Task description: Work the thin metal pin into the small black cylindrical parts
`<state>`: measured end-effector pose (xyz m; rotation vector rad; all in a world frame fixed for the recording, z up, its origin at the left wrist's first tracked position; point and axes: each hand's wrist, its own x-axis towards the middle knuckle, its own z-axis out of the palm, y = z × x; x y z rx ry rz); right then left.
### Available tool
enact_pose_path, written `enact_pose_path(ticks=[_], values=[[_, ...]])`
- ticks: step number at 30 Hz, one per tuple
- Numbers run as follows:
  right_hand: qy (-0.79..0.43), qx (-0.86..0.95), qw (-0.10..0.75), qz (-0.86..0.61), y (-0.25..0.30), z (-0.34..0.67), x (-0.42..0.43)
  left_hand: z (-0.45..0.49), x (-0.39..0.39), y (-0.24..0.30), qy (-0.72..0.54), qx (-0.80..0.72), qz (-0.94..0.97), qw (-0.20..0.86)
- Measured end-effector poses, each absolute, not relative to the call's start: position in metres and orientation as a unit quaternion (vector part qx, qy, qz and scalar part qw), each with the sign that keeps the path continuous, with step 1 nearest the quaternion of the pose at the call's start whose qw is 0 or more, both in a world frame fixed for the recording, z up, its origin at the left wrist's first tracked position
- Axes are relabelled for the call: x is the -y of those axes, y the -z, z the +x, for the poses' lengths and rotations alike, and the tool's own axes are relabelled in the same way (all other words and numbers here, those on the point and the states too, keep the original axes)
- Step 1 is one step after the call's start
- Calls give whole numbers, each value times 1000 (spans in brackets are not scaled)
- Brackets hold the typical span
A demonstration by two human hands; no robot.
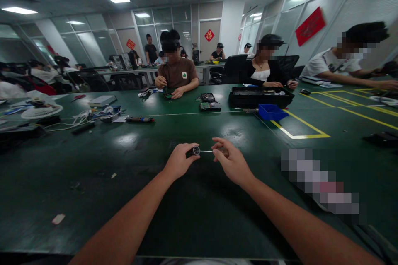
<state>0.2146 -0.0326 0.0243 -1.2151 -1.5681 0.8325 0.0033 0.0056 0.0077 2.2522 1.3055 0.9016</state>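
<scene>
My left hand is closed around a short black flashlight-like tube, its silver-rimmed round end facing me and to the right. From that end a thin metal screwdriver shaft runs across to my right hand. The thumb and fingers there are bent around the screwdriver's other end, and its handle is mostly hidden. Whether the tip goes inside the tube or only touches its rim, I cannot tell. Both hands are held just above the green table.
A blue bin and a long black case stand beyond my right hand. Opened drives lie ahead, near a person in brown. An electric screwdriver-like tool and cables lie left; a blurred-out object lies right.
</scene>
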Motion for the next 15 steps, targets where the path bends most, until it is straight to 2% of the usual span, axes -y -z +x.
enact_pose_path(ticks=[9, 15], values=[[-228, 692, 474, -495, -30, 217, 35, 2, -5, -6, -316, -461, 806, 193], [-297, 653, 455, -527, -30, 217, 35, 3, -5, -7, -311, -462, 809, 187]])
